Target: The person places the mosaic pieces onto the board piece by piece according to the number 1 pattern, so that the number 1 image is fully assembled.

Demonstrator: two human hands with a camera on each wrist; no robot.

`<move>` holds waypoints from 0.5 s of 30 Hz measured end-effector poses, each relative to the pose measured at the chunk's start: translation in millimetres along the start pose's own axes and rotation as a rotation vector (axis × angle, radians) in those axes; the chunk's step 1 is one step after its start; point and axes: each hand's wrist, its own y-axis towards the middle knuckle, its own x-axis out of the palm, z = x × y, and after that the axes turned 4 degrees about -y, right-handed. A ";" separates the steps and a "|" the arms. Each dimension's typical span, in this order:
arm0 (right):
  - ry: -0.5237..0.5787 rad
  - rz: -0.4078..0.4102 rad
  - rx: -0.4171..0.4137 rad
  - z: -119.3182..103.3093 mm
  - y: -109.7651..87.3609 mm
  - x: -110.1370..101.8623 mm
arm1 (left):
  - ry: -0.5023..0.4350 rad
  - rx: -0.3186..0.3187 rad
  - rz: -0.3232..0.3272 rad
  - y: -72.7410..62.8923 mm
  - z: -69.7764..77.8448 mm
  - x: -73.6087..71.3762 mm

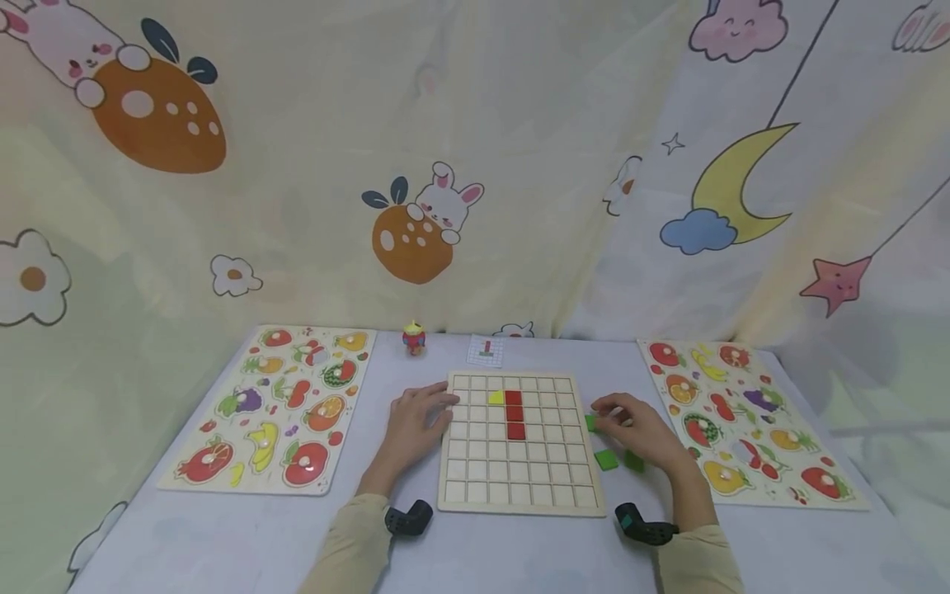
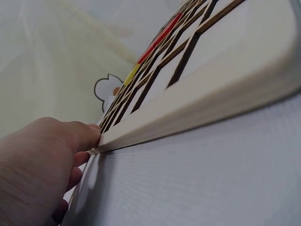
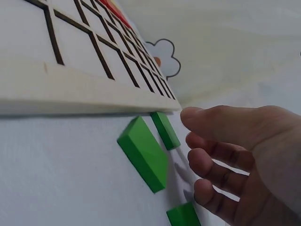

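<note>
A wooden grid board [image 1: 475, 487] lies on the table, bearing a yellow piece [image 1: 496, 398] and a short column of red squares [image 1: 515, 431]. At its left edge, my left hand [image 1: 416, 418] touches the frame with thumb and fingertips. In the left wrist view the thumb [image 2: 87, 136] lies against the board's rim, with the other fingers partly hidden behind. Beside the board's right edge, my right hand [image 1: 637, 429] hovers with fingers loosely bent over a green tile [image 1: 590, 422]. A gap shows between thumb and fingers in the right wrist view. Two more green tiles [image 1: 606, 459] lie nearer.
Fruit puzzle boards stand on both sides, one left [image 1: 297, 412] and one right [image 1: 750, 425]. Behind the grid lie a small pattern card [image 1: 486, 351] and a colourful toy figure [image 1: 414, 338]. A printed curtain [image 1: 519, 165] hangs at the back.
</note>
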 end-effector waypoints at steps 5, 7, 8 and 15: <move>-0.012 -0.044 0.029 3.7 -1.6 -3.5 | -0.004 0.005 0.000 1.6 -0.3 0.8; -0.014 -0.058 0.038 4.2 -1.8 -3.5 | -0.006 0.003 0.001 2.0 -0.4 0.8; -0.015 -0.062 0.039 4.2 -1.9 -3.3 | -0.008 0.003 0.001 2.1 -0.5 0.7; -0.033 -0.055 0.054 3.2 -1.1 0.2 | -0.009 -0.004 -0.002 1.1 -1.5 0.9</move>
